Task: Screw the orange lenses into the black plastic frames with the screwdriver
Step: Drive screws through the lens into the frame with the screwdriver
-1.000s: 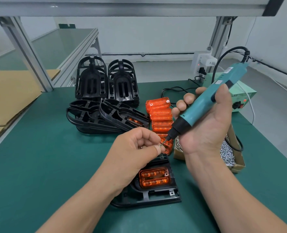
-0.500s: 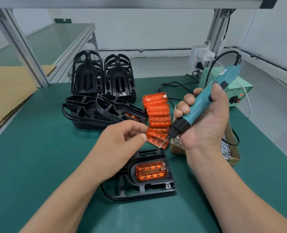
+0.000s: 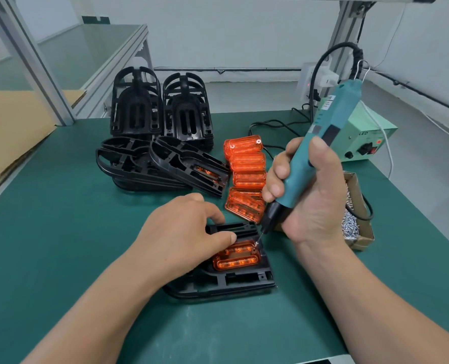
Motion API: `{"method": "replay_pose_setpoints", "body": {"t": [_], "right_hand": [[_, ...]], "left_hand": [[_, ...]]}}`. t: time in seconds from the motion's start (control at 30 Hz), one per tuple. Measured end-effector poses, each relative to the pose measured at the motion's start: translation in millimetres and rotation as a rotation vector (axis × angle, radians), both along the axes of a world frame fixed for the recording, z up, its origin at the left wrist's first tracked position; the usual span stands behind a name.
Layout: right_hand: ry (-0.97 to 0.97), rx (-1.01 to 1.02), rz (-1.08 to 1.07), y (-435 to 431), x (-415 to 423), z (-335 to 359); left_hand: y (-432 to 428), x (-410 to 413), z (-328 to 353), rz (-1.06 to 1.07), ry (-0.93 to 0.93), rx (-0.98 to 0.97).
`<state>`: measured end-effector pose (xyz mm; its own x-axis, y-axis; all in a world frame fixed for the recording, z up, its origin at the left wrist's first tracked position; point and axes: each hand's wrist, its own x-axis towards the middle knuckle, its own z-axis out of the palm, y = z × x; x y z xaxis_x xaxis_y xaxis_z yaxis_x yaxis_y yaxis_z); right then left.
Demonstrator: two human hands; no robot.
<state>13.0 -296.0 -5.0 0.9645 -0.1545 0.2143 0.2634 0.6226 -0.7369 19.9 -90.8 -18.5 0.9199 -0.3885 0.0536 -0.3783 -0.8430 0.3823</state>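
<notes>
Here, the left hand, fingers spread, pins a likely light, brittle orange lens in its black frame on the table, best steadied by the frame; the right hand grips the screwdriver.

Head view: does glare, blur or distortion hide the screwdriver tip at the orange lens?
Head view: even light, soft shadows, no strong glare; the screwdriver tip at the orange lens corner reads sharp but small; wide-angle bowing tilts the aluminium posts at the edges.

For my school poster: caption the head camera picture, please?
Right hand sets screwdriver on orange lens; left hand steadies black frame.
</notes>
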Motion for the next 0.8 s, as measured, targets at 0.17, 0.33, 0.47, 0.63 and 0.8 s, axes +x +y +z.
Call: {"method": "replay_pose_setpoints", "body": {"t": [0.17,0.33,0.47,0.63,0.8], "right_hand": [[-0.038,-0.064,0.017,4,-2,0],[-0.066,-0.093,0.024,3,-3,1],[-0.115,-0.153,0.075,5,-4,1],[-0.215,-0.222,0.146,11,-8,3],[-0.265,-0.316,0.132,15,-11,1]], "left_hand": [[-1,0,-2,-0.011,-0.030,-0.011],[-3,1,-2,-0.015,-0.033,0.011],[-4,1,-2,-0.014,-0.039,0.008],[-5,1,-3,-0.011,-0.049,0.003],[-5,0,-5,-0.014,-0.073,0.007]]}}
